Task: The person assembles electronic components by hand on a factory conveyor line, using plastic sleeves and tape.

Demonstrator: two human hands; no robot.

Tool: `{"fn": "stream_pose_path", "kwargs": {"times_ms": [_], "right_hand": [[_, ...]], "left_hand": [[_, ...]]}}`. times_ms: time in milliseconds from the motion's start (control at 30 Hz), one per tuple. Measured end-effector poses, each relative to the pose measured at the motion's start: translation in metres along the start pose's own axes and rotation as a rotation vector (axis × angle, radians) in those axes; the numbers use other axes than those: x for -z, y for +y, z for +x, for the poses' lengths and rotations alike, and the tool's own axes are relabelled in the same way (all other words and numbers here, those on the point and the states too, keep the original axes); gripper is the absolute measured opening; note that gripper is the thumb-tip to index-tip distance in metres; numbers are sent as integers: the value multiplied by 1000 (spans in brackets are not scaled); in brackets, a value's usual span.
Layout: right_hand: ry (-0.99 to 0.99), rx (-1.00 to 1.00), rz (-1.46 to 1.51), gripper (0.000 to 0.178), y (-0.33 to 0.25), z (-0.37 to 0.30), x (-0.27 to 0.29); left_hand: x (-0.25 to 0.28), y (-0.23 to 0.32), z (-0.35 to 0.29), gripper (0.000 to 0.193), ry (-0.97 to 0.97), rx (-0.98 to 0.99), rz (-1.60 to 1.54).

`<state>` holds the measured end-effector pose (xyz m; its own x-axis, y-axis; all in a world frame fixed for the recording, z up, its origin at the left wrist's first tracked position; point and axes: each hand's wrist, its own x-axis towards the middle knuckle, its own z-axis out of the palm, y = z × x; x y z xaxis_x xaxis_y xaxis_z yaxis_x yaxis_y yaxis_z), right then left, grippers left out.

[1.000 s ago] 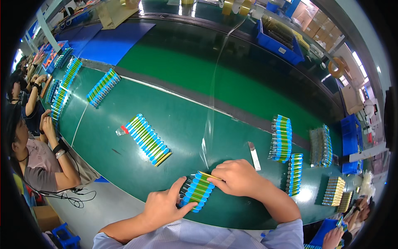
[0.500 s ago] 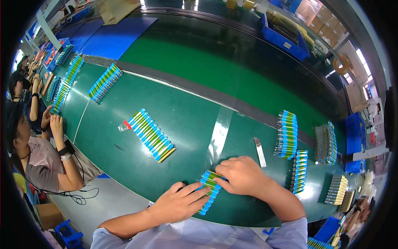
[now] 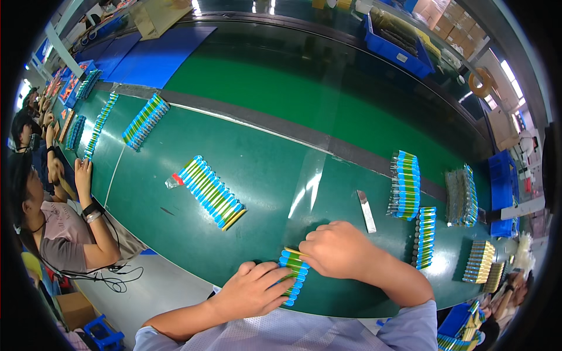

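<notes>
The pale lavender-grey top point(image 3: 275, 336) has a finely dotted, mesh-like weave and 2 matching sleeves point(image 3: 410, 329).

Left hand point(image 3: 250, 291) lies palm-down while right hand point(image 3: 335, 248) curls.

Shiny green table point(image 3: 257, 181), smooth handles point(image 3: 300, 271), matt shirt point(image 3: 263, 336)
The table has a smooth finish that gives back white reflections of light; the blue and green handles of the nearest row look like plastic, slightly glossy. The shirt is pale cloth with a fine dotted texture, the blue crate point(image 3: 414, 64) seems of hard plastic, and the stacked boxes point(image 3: 454, 23) look like dull brown cardboard.
</notes>
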<state>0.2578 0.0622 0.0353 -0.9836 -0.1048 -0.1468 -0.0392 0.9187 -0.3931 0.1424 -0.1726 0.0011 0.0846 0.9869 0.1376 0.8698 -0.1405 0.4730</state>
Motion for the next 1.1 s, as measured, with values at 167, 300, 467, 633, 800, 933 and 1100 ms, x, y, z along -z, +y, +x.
{"fn": "stream_pose_path", "kwargs": {"times_ms": [167,300,467,633,800,933,1100], "right_hand": [[148,94,-46,9,-9,-6,5],[198,132,-238,6,-25,-9,15],[228,140,-327,9,-32,-7,22],[13,-151,78,25,-17,-4,18],[-116,-213,246,31,-7,-2,19],[-139,-233,279,26,-8,1,14],[63,-188,-537,9,-72,-24,10]], "left_hand": [[10,-11,1,46,223,98,-258],[29,-48,27,54,477,391,-547],[31,-73,84,24,-179,525,-1442],[21,-62,91,12,-77,470,-1292],[20,-55,92,15,-3,474,-1202],[24,-56,87,15,85,524,-1305],[24,-64,90,13,134,539,-1245]]}}
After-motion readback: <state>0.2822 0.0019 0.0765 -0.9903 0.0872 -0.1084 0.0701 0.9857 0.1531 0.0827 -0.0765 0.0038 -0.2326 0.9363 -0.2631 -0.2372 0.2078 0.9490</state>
